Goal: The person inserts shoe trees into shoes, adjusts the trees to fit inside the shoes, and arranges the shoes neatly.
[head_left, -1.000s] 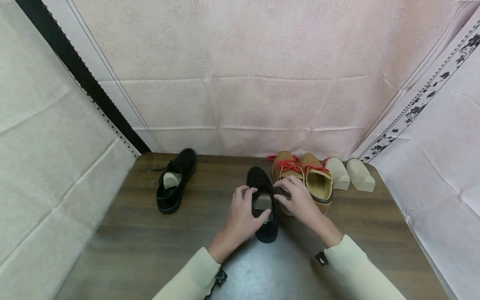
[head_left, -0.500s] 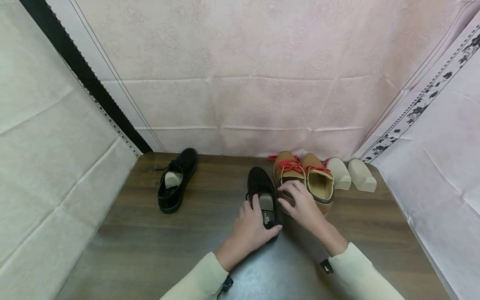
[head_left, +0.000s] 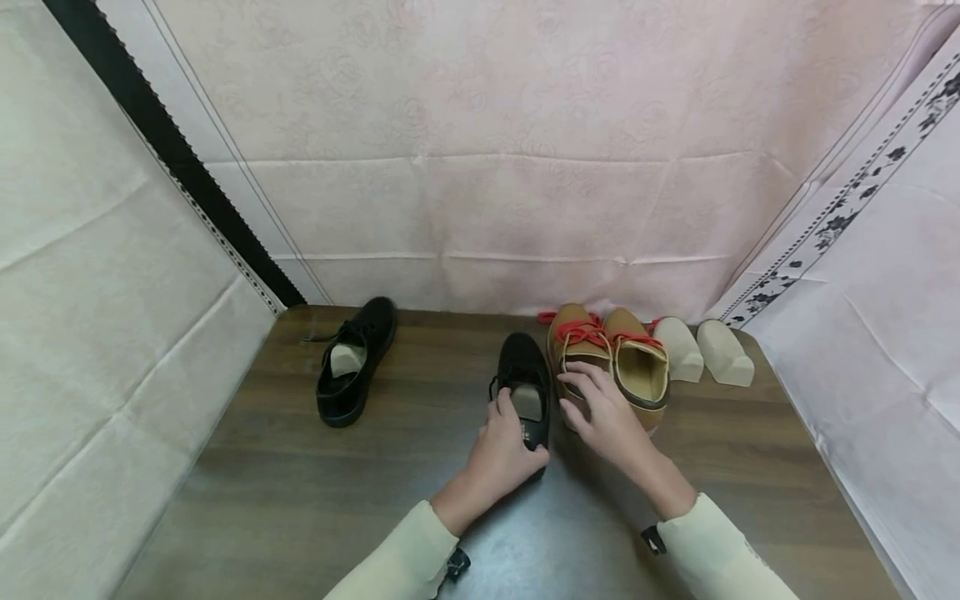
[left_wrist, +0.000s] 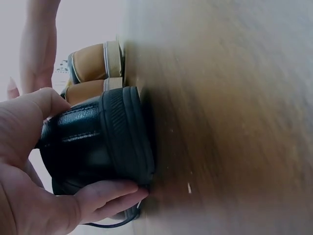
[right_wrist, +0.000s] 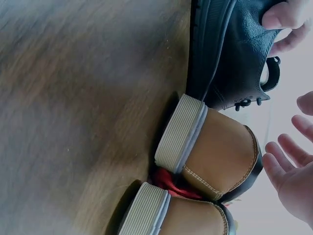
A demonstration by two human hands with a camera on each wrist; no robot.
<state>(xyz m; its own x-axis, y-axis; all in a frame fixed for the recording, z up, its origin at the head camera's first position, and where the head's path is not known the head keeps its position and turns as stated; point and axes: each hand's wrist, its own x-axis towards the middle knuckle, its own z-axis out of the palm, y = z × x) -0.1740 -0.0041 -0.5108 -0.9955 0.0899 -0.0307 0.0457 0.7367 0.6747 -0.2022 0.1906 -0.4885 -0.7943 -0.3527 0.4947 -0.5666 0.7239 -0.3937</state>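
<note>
My left hand [head_left: 497,458] grips a black lace-up shoe [head_left: 522,357] around its heel, thumb on one side and fingers on the other. Inside that shoe sits a pale shoe insert [head_left: 527,403]. In the left wrist view the heel [left_wrist: 83,142] lies between my thumb and fingers. My right hand [head_left: 606,421] hovers with loosely bent fingers over a tan shoe with red laces [head_left: 574,329], holding nothing. The right wrist view shows the right-hand fingers [right_wrist: 288,152] apart from that tan heel [right_wrist: 220,152]. A second tan shoe [head_left: 640,379] stands beside it.
Another black shoe [head_left: 367,329] with a pale insert [head_left: 347,360] stands at the left of the wooden table [head_left: 300,500]. Two pale inserts [head_left: 678,350] lie right of the tan shoes. A cloth-covered wall [head_left: 480,208] borders the back.
My left hand has slid toward the shoe's heel and closed around it, and the heel has shifted slightly left. My right hand has drawn a little away from the black shoe.
</note>
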